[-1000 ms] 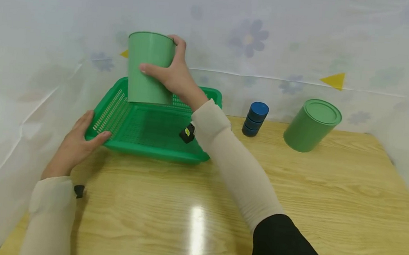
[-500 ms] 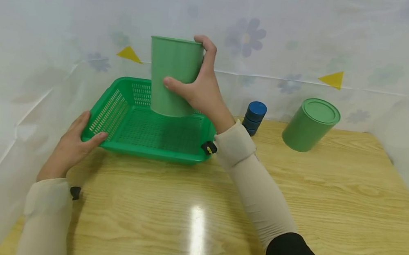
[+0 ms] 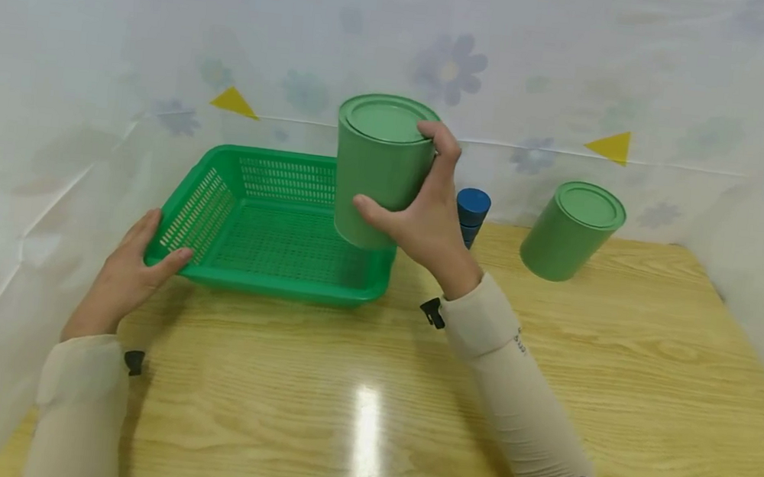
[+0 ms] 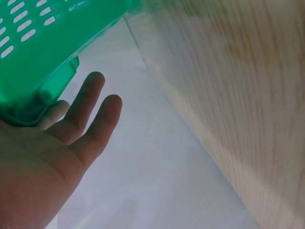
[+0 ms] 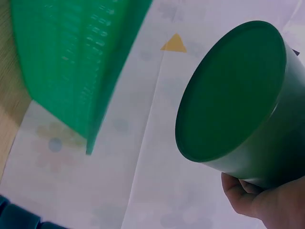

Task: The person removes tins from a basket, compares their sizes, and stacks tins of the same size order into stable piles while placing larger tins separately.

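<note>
My right hand (image 3: 435,224) grips a green lidded tin can (image 3: 374,176) from its right side, thumb across the front and fingers up at the lid's edge. The can is held in the air over the right end of a green plastic basket (image 3: 274,283); in the right wrist view the can's dark round bottom (image 5: 233,90) faces the camera. At the basket's front left corner my left hand (image 3: 127,268) holds the rim, thumb along the front. In the left wrist view, other fingers (image 4: 102,124) of that hand extend past the basket wall. No object shows inside the basket.
A second green can (image 3: 569,233) stands at the back right of the wooden table (image 3: 256,395). Between the two cans is a dark blue ribbed cylinder (image 3: 472,207), partly behind my right hand. White flowered sheeting (image 3: 538,54) hangs behind and at both sides.
My right hand has carried the can rightward and lower, from over the basket's left part to its right end. The can has tipped so its lid shows. My left hand stays on the corner.
</note>
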A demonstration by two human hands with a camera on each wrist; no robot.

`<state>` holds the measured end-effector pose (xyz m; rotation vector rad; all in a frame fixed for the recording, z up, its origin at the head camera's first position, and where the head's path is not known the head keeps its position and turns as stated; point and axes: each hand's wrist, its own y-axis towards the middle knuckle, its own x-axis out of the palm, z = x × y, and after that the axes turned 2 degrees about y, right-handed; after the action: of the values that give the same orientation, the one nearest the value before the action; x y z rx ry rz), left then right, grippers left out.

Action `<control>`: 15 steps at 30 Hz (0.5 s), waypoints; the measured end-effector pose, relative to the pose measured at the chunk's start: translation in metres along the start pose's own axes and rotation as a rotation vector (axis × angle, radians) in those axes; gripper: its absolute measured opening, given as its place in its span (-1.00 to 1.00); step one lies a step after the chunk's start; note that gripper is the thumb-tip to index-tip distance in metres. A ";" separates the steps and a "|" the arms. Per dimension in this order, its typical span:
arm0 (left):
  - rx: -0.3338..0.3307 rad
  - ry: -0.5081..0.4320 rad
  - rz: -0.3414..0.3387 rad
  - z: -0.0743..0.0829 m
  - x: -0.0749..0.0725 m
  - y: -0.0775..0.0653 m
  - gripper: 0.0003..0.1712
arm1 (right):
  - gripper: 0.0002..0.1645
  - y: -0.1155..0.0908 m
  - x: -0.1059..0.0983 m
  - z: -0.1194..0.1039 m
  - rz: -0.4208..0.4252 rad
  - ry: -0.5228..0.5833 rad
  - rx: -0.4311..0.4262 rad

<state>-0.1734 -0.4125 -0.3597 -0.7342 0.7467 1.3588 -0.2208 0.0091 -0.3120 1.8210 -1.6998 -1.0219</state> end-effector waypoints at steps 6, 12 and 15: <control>-0.002 -0.001 -0.004 0.001 0.000 0.000 0.03 | 0.09 -0.018 -0.018 0.001 0.036 -0.089 -0.075; -0.007 -0.007 -0.003 0.001 0.000 0.000 0.03 | 0.01 -0.039 -0.038 0.003 0.080 -0.145 -0.092; -0.010 -0.006 -0.002 0.000 0.000 0.000 0.03 | -0.01 -0.050 -0.050 0.005 0.093 -0.175 -0.067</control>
<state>-0.1733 -0.4127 -0.3596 -0.7377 0.7346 1.3632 -0.1911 0.0658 -0.3419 1.6364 -1.8098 -1.2133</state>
